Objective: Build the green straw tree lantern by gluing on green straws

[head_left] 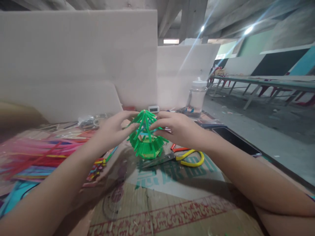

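A green craft model, seemingly made of pipe cleaners, stands upright on printed cardboard in front of me. Its pointed top has spokes sloping down from one tip, and a flared fringe rings its base. My left hand grips the upper left side with thumb and fingers. On the opposite side, my right hand closes its thumb and fingers on the upper right part; some fingertips are hidden behind the spokes. Scissors with red and yellow handles lie beside the base, blades pointing left, below my right hand.
Bundles of pink, red and blue pipe cleaners lie at left. Farther back are clear tape rolls, a small white digital display and a clear bottle. A phone rests at right. White boards stand behind.
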The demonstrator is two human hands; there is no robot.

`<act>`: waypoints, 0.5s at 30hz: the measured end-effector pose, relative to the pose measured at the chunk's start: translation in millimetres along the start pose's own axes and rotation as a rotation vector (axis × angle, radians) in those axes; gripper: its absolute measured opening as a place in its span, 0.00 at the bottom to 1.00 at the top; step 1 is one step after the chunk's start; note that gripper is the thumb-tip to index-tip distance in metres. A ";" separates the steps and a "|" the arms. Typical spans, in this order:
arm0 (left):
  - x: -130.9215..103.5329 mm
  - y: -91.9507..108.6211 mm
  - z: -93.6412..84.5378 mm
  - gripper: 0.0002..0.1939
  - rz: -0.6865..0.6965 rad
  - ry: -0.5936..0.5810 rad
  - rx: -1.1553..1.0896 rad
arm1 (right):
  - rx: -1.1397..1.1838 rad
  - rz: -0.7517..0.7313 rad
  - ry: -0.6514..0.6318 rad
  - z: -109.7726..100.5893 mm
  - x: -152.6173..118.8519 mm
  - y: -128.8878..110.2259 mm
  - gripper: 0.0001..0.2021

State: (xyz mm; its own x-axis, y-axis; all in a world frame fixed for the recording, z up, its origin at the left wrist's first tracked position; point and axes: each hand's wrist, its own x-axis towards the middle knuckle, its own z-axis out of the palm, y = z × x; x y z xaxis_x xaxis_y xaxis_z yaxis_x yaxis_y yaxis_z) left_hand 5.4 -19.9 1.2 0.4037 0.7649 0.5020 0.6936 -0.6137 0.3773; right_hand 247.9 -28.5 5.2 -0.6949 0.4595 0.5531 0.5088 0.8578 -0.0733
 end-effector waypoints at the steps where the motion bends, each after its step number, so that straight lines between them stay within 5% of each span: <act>1: -0.5 0.3 -0.2 0.22 0.011 0.001 0.000 | -0.029 0.013 -0.012 1.1 -0.3 0.6 0.09; 7: -2.6 3.0 -1.5 0.20 0.055 -0.008 -0.007 | 0.112 0.076 -0.042 3.9 2.1 6.2 0.05; 15: -0.6 2.1 -0.5 0.23 0.020 0.000 0.010 | 0.377 0.332 0.164 -7.4 3.6 12.6 0.10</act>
State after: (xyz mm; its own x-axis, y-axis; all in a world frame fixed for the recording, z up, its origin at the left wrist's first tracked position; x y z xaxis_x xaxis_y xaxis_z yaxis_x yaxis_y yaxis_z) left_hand 6.4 -21.8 2.1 0.4173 0.7525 0.5095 0.6912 -0.6268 0.3596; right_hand 255.6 -17.7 12.4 -0.4231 0.7044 0.5698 0.4488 0.7093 -0.5436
